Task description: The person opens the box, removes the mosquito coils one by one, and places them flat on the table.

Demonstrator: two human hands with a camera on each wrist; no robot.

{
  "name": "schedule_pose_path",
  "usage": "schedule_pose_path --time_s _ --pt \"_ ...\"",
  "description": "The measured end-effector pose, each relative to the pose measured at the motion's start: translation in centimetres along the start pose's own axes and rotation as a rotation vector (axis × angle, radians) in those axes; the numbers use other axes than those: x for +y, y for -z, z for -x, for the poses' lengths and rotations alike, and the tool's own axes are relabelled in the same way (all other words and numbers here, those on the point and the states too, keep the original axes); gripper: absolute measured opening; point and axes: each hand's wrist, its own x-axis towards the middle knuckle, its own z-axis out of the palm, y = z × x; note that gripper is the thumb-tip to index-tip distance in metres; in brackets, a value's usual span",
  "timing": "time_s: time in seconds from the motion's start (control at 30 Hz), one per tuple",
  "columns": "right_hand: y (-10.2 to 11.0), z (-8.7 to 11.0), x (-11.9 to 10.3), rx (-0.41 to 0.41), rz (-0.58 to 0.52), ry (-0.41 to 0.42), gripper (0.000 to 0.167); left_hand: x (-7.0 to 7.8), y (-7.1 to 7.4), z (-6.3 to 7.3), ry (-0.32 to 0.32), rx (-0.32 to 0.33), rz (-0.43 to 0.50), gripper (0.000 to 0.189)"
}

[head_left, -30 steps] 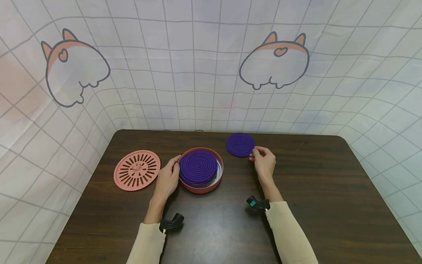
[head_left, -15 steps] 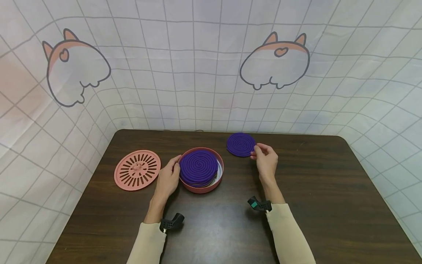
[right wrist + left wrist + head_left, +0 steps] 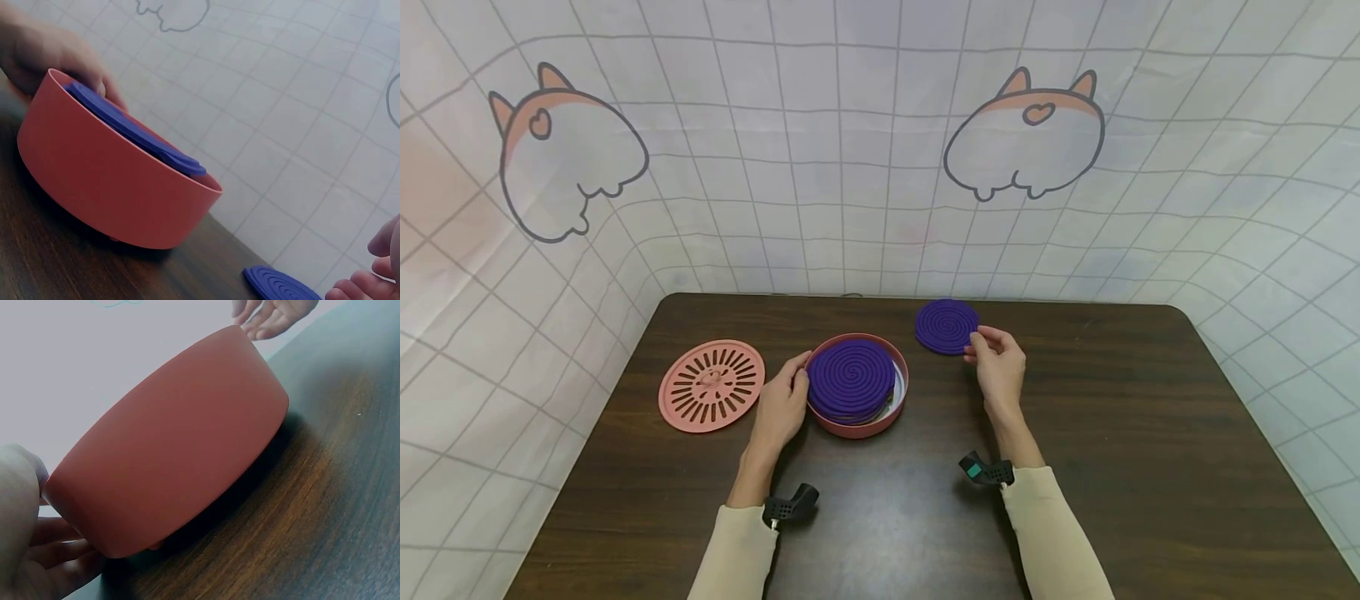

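My left hand (image 3: pixel 782 404) grips the left side of a round, red-pink mosquito coil box (image 3: pixel 856 432). Its fingers show behind and below the box wall (image 3: pixel 169 444) in the left wrist view. Purple spiral mosquito coils (image 3: pixel 852 377) are stacked inside, rising slightly above the rim (image 3: pixel 215 186) on one side. A separate purple coil (image 3: pixel 946 326) lies flat on the table at the back. At that coil's right edge is my right hand (image 3: pixel 1000 371). In the right wrist view its thumb and loosely bent fingers (image 3: pixel 369 284) stand apart, with nothing visible between them.
A pink slotted lid (image 3: pixel 711 386) with a small raised figure lies left of the box. The dark wooden table (image 3: pixel 1150 467) ends at a white gridded curtain (image 3: pixel 880 167) behind and at both sides.
My right hand has shifted slightly right and then back left at the edge of the separate coil. My left hand, the box and the lid stay in place.
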Motion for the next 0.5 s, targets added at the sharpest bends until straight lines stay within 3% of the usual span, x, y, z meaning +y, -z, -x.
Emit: schedule_pose_path --time_s 0.5 --pt "-0.4 0.9 -1.2 -0.038 0.036 0.050 0.028 0.0 0.1 0.1 -0.006 -0.004 0.002 0.041"
